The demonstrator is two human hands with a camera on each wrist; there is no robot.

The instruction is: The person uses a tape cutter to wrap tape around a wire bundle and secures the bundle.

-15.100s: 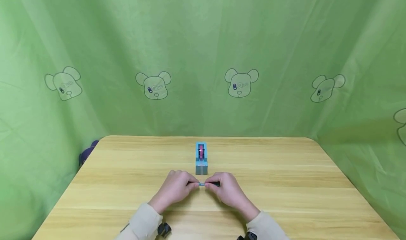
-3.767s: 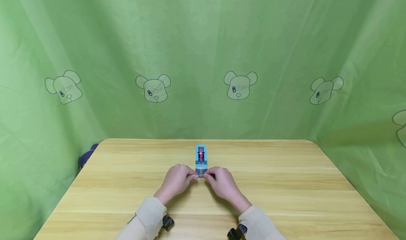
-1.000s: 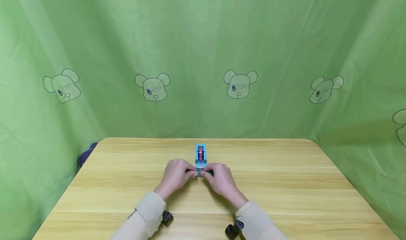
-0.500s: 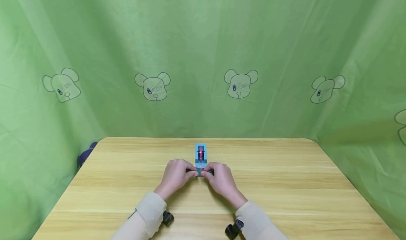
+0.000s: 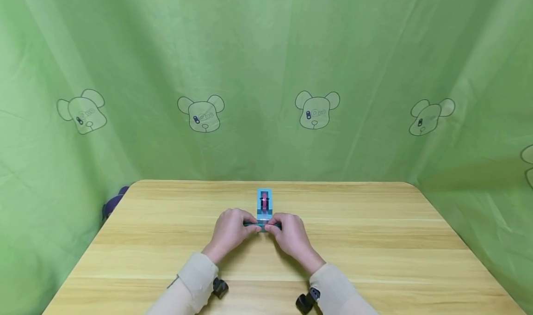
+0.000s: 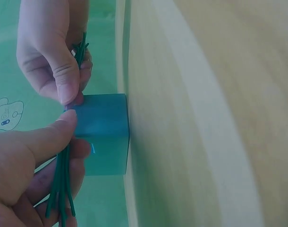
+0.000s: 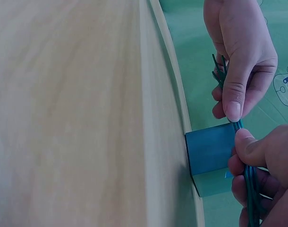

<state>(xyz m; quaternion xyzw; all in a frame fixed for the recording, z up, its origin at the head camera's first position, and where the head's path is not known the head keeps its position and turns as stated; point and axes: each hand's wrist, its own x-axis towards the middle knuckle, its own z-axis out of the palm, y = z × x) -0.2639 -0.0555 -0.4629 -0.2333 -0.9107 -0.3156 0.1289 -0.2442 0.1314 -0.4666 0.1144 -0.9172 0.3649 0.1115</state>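
A bundle of thin green strands (image 6: 62, 182) runs crosswise between my two hands, its loose ends fanning out on both sides. Thumb and fingers of my left hand (image 5: 231, 229) pinch one part of it; my right hand (image 5: 290, 232) pinches it a short way along, the thumb tips nearly meeting. Directly behind the fingertips stands a blue tape dispenser (image 5: 264, 216) with a pink roll (image 5: 264, 200) in it. In the left wrist view the dispenser's blue end (image 6: 104, 116) shows beside the fingertips. Fingers partly hide the strands' middle; whether tape lies around it I cannot tell.
The wooden table (image 5: 374, 241) spreads out around the hands. A green curtain (image 5: 258, 51) with bear outlines hangs behind it. Something purple (image 5: 112, 205) shows past the table's left edge. A small black camera sits at each wrist.
Since the oldest frame both hands have moved forward with the strands, from in front of the dispenser right up to its front end. Over the last second they have hardly moved.
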